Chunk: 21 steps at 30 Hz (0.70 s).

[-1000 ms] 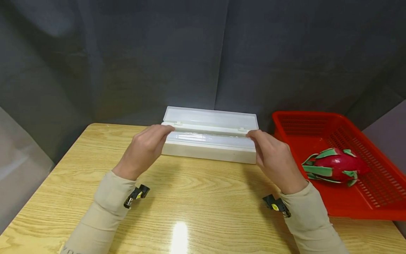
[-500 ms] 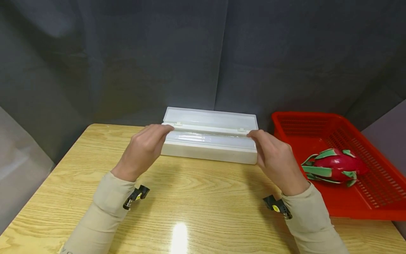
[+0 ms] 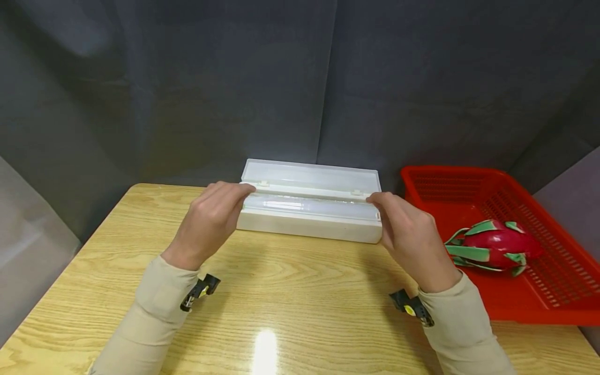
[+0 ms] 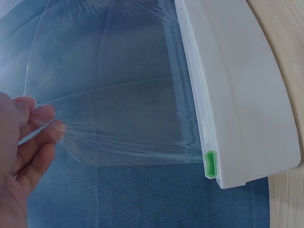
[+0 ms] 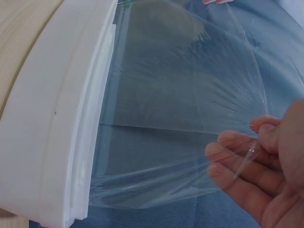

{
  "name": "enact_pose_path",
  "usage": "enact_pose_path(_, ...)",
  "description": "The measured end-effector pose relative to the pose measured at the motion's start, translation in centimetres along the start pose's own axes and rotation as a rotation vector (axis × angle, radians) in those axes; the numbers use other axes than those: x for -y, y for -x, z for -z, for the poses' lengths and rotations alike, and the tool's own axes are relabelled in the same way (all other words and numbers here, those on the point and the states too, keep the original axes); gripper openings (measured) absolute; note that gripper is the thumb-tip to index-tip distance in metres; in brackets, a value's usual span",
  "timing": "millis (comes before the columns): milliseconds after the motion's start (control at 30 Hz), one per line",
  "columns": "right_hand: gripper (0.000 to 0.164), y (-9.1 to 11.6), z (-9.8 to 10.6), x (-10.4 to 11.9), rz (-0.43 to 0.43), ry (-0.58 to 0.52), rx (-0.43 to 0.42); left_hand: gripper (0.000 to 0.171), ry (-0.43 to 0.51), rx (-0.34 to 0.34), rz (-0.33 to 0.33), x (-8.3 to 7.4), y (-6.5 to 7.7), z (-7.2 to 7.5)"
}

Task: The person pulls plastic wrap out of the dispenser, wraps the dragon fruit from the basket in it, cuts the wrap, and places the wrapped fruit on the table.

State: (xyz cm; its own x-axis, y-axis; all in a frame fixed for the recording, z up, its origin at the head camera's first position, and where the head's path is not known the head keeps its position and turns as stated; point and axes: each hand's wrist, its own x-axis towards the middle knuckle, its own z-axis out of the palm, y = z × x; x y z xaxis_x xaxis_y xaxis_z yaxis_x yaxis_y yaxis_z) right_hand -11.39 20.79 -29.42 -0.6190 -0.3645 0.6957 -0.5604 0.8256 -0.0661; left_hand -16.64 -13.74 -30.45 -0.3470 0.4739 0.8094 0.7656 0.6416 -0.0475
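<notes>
A long white cling film dispenser box (image 3: pixel 309 227) sits on the table with its translucent lid (image 3: pixel 311 176) swung back. Clear cling film (image 4: pixel 128 114) stretches out of it, with wrinkles gathering toward each hand. My left hand (image 3: pixel 209 221) pinches one corner of the film's free edge between thumb and fingers, near the box's left end. At the opposite end my right hand (image 3: pixel 409 239) pinches the other corner; in the right wrist view the thumb and index finger (image 5: pixel 263 124) hold the edge, creased between them. A small green piece (image 4: pixel 210 165) shows at the box's end.
A red plastic basket (image 3: pixel 506 307) stands on the right, close beside my right hand, with a pink and green dragon fruit (image 3: pixel 501 245) in it. Dark cloth (image 3: pixel 225 94) hangs behind the wooden table (image 3: pixel 281 291).
Both hands keep their pinch on the film and have drifted very slightly apart. The box's front looks a touch wider and lower in the head view. Basket and dragon fruit stay put.
</notes>
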Motion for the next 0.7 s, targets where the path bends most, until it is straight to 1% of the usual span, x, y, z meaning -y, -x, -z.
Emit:
enact_pose_path(467,0.031,-0.22,0.65,0.49,0.005,0.007,-0.008,0.019,-0.007,-0.025,0.001,-0.31,-0.34,0.56)
enact_pose_path(700,0.032,-0.37,0.99,0.75,0.001,0.011,-0.007,0.019,0.030,-0.038,-0.001,-0.56,-0.38,0.55)
